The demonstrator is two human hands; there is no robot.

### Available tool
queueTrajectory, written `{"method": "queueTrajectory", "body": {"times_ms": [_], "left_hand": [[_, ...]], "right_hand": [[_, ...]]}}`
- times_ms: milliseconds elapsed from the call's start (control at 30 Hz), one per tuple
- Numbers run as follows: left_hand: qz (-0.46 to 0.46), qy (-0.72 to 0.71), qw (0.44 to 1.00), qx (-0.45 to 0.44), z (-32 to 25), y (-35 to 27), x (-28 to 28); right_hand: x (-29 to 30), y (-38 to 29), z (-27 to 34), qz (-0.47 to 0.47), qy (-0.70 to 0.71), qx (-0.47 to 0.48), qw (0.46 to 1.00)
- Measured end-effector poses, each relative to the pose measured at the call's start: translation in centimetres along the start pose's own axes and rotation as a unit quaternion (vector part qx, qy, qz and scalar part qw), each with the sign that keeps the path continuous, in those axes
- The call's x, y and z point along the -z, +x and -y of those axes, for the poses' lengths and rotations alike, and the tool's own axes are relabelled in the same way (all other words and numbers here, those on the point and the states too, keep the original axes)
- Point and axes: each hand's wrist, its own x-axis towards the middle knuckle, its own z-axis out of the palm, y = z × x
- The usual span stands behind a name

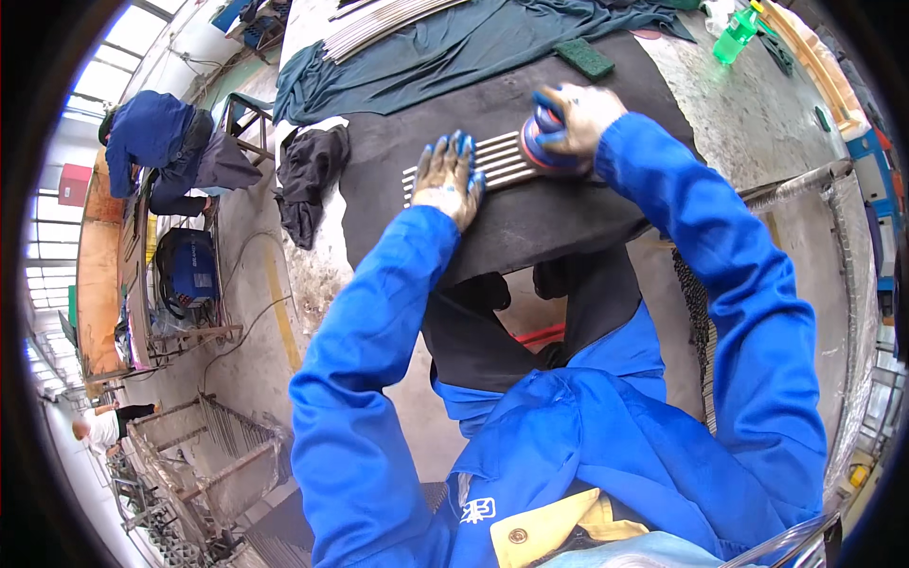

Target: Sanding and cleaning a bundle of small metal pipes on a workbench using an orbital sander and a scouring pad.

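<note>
My left hand (447, 181), in a worn, blue-tipped glove, lies flat across a row of slim metal rods (501, 150) with its fingers extended. The rods sit side by side on a dark mat (398, 142) that covers the worktable. In my right hand (586, 117), also gloved, is a round blue and red hand tool, apparently a power sander (543, 145). Its base is over the rods' right part and hides their ends there. Beyond the right hand, a green scouring pad (584, 58) rests on the mat.
More metal rods (383, 28) lie on a dark green cloth (454, 53) at the back. A green plastic bottle (737, 34) stands at the back right. Black fabric (310, 177) is bunched at the left. Another person (160, 142) bends over a bench beside a blue machine (188, 266).
</note>
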Motion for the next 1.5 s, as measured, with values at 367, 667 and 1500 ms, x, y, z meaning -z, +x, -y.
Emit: {"method": "queueTrajectory", "body": {"times_ms": [367,667,1500], "left_hand": [[0.005,0.0,1.0,0.015,0.7,1.1,0.4],[-0.009,0.018,1.0,0.011,0.1,1.3,-0.1],[0.041,-0.029,0.997,0.05,0.5,2.6,0.1]], "right_hand": [[-0.4,0.7,-2.7,-0.001,0.02,-0.025,0.999],[-0.5,-0.6,-4.5,0.026,0.013,-0.029,0.999],[-1.3,-0.6,-16.6,0.019,0.067,-0.174,0.982]]}}
